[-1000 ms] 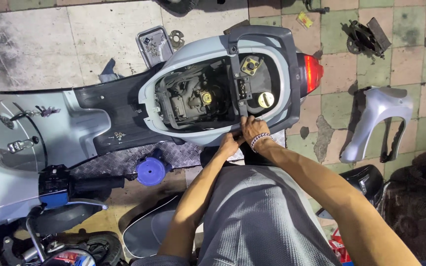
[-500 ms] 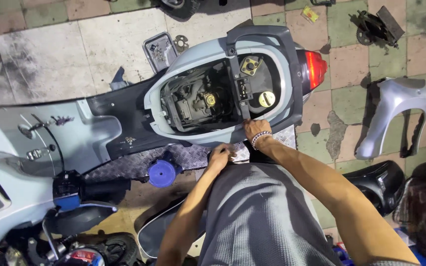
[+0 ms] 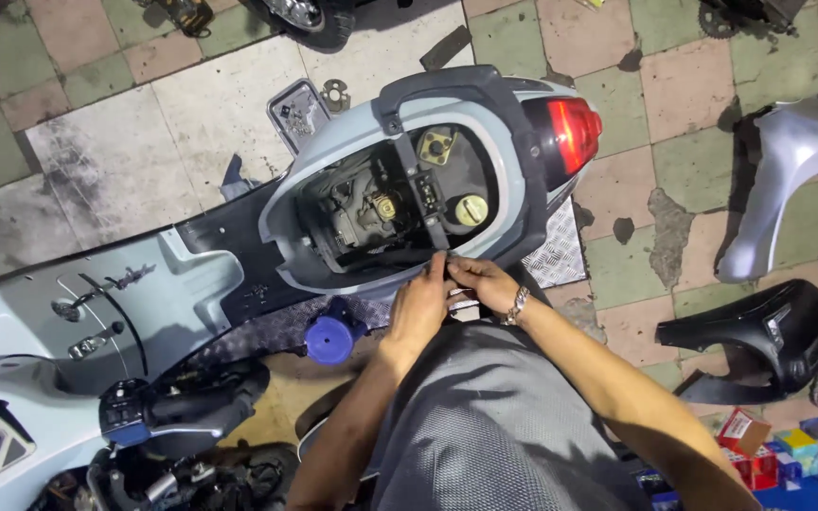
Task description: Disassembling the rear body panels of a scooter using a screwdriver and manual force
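A pale blue-grey scooter (image 3: pixel 144 303) stands below me with its seat off, so the open engine bay (image 3: pixel 381 213) shows. Both my hands meet at the near rim of the bay, by the lower end of a black cross bracket (image 3: pixel 425 203). My left hand (image 3: pixel 420 308) has its fingers pinched on the rim edge. My right hand (image 3: pixel 485 282), with a metal bracelet at the wrist, touches the same spot from the right. What the fingers hold is too small to tell. The red tail light (image 3: pixel 572 132) is at the right end.
A blue round cap (image 3: pixel 331 336) lies under the scooter. A silver body panel (image 3: pixel 788 180) and a black seat (image 3: pixel 764 336) lie on the tiled floor at right. Small coloured boxes (image 3: pixel 769 445) sit at the lower right. The handlebar (image 3: pixel 182 412) is at lower left.
My view has moved closer and shifted; the scooter appears larger. My left hand has come up from lower down to join the right hand at the bay's rim.
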